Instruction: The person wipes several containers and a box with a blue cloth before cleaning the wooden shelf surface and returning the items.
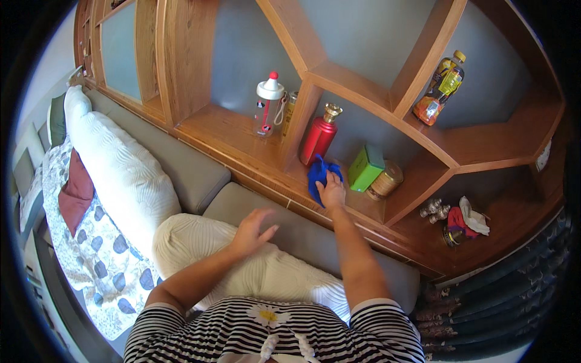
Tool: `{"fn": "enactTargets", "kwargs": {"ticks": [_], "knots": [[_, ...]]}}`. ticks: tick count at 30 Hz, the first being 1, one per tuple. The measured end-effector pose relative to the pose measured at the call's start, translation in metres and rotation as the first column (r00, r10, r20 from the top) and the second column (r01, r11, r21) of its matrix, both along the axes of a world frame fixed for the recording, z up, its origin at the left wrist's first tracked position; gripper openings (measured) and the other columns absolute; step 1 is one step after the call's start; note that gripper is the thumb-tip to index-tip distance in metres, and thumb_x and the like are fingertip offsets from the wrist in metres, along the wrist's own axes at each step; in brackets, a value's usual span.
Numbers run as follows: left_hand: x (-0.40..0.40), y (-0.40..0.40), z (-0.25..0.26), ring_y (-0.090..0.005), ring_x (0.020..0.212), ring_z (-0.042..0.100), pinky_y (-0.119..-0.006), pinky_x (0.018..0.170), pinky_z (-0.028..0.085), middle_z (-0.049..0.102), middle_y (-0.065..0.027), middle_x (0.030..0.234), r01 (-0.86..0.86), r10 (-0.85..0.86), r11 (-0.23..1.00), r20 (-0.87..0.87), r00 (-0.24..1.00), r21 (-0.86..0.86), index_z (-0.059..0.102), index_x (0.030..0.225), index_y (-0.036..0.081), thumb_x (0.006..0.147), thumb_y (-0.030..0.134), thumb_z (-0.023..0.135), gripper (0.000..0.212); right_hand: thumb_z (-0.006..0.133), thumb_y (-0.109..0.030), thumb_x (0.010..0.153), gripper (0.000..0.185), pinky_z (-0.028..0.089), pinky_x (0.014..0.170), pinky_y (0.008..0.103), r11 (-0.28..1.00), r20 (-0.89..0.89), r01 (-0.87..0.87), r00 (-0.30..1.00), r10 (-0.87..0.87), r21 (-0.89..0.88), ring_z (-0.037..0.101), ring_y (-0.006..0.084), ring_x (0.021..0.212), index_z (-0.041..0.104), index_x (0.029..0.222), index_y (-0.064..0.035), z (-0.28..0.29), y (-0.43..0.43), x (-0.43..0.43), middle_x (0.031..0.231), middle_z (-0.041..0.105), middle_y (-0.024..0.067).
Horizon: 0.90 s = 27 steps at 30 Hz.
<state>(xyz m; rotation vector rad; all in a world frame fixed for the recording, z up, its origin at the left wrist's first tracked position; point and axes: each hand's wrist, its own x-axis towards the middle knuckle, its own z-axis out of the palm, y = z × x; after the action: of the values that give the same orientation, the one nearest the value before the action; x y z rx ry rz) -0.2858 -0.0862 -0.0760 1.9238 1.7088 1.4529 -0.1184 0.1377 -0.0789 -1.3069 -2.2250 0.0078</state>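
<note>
My right hand point(332, 193) is on a bunched blue cloth point(319, 180) at the front of a wooden shelf compartment. Right behind the cloth stands a red bottle point(320, 136) with a gold cap. To the right of the cloth are a green box point(366, 168) and a round tan canister point(385, 180), close together. My left hand point(252, 232) hovers over the grey sofa back and a white quilted cover, fingers apart, holding nothing.
A clear drinking bottle point(268, 109) with a white lid stands left of the divider. A yellow-capped drink bottle point(440, 88) is in the upper right compartment. Silver ornaments point(435, 209) and red and white cloths point(473, 217) lie lower right. Dark curtains point(494, 290) hang below.
</note>
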Motion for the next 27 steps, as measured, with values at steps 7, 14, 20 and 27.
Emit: {"fn": "enactTargets", "kwargs": {"ticks": [7, 14, 20, 27], "knots": [[0.037, 0.18, 0.064, -0.0348, 0.112, 0.042, -0.037, 0.093, 0.035, 0.041, -0.0257, 0.121, -0.163, 0.127, 0.973, 0.213, 0.969, 0.166, 0.029, 0.124, -0.006, 0.069, 0.027, 0.069, 0.076, 0.056, -0.034, 0.077, 0.048, 0.039, 0.089, 0.0385, 0.976, 0.025, 0.187, 0.982, -0.185, -0.114, 0.047, 0.0309, 0.106, 0.044, 0.113, -0.0044, 0.001, 0.039, 0.008, 0.117, 0.048, 0.0151], [0.065, 0.265, 0.063, -0.0375, 0.113, 0.038, -0.04, 0.095, 0.032, 0.04, -0.0245, 0.121, -0.503, 0.456, 0.863, 0.373, 0.808, 0.034, 0.023, 0.128, -0.002, 0.059, 0.027, 0.075, 0.091, 0.057, -0.036, 0.076, 0.049, 0.038, 0.088, 0.0392, 0.987, -0.007, 0.135, 0.991, -0.134, 0.085, 0.047, 0.0326, 0.103, 0.046, 0.105, 0.0012, -0.011, 0.047, 0.005, 0.113, 0.049, 0.0203], [0.054, 0.251, 0.069, -0.0348, 0.103, 0.047, -0.041, 0.087, 0.039, 0.049, -0.018, 0.111, -0.391, 0.364, 0.92, 0.364, 0.857, 0.003, 0.033, 0.121, 0.004, 0.054, 0.024, 0.077, 0.083, 0.064, -0.037, 0.07, 0.048, 0.04, 0.085, 0.0402, 0.995, -0.081, 0.01, 0.997, -0.002, 0.095, 0.051, 0.0344, 0.096, 0.05, 0.098, 0.0002, -0.002, 0.041, 0.009, 0.106, 0.053, 0.0206], [0.031, 0.132, 0.085, -0.0214, 0.101, 0.052, -0.034, 0.088, 0.04, 0.052, -0.0131, 0.108, -0.108, 0.056, 0.983, 0.322, 0.945, 0.146, 0.036, 0.12, 0.003, 0.052, 0.021, 0.08, 0.083, 0.069, -0.028, 0.063, 0.046, 0.042, 0.077, 0.0416, 0.995, -0.075, -0.079, 0.994, 0.083, 0.061, 0.053, 0.0335, 0.088, 0.049, 0.099, -0.0054, -0.003, 0.035, 0.02, 0.096, 0.055, 0.0164]]}}
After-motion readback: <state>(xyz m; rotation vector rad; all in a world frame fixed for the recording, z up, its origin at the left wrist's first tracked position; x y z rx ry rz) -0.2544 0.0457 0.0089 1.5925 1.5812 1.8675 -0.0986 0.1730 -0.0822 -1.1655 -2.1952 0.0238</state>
